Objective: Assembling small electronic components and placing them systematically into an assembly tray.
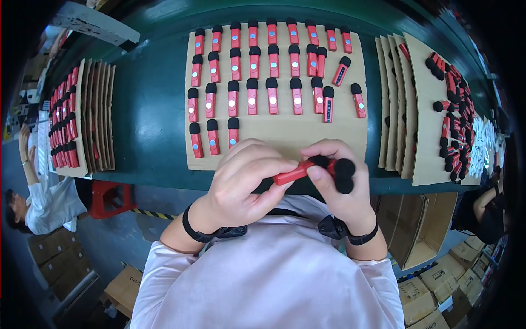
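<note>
Between my hands is a small red clip-on microphone (290,175) with a black foam tip. My left hand (235,178) pinches its red end between thumb and fingertips. My right hand (348,192) grips it near the foam, thumb on top. More black foam tips (344,176) stick out of the right hand; the bodies behind them are mostly hidden. Just beyond my hands lies a cardboard sheet (263,131) bearing rows of similar red microphones (272,98). Most lie with a round light spot up; a few, such as the tilted microphone (341,72), show a dark strip.
On the green table (148,109), stacked cardboard sheets with microphones stand left (98,120) and right (397,109). A heap of red microphones (452,126) and white pieces (482,142) lie far right. Other people (49,200) are at both sides. A red stool (109,200) and open carton (427,230) stand below.
</note>
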The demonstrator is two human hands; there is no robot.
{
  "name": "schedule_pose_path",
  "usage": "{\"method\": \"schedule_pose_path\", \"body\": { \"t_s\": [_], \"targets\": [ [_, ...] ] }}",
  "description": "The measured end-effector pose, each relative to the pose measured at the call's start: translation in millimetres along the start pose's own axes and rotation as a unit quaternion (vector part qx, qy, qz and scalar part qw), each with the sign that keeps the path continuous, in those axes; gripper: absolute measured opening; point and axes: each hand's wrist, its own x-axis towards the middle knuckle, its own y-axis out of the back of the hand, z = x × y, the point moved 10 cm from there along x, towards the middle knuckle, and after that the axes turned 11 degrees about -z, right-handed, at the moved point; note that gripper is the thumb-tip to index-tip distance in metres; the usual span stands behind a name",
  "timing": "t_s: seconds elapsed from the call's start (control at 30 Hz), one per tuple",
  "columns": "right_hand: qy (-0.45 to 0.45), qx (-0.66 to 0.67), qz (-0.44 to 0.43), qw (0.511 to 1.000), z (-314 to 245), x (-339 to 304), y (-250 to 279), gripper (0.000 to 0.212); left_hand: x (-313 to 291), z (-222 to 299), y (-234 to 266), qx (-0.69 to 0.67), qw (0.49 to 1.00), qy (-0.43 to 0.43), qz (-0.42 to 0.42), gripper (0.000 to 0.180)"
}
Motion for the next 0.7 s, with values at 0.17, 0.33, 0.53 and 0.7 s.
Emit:
{"method": "schedule_pose_path", "body": {
  "t_s": [0.17,0.33,0.53,0.7],
  "targets": [
    [-0.039,-0.127,-0.009,0.991,14,-7,2,0.024,-18,-7,7,0.132,0.991,0.016,0.005,0.034],
    [-0.009,-0.153,-0.014,0.988,16,-13,7,0.026,-28,-20,-1,0.294,0.955,0.030,-0.036,0.037],
    [0.001,-0.202,-0.011,0.979,15,-17,11,0.023,-33,-31,-20,0.370,0.917,0.086,-0.119,0.036],
    [-0.022,-0.232,0.004,0.973,18,-20,23,0.020,-38,-38,-23,0.359,0.918,0.109,-0.132,0.038]
  ]
}}
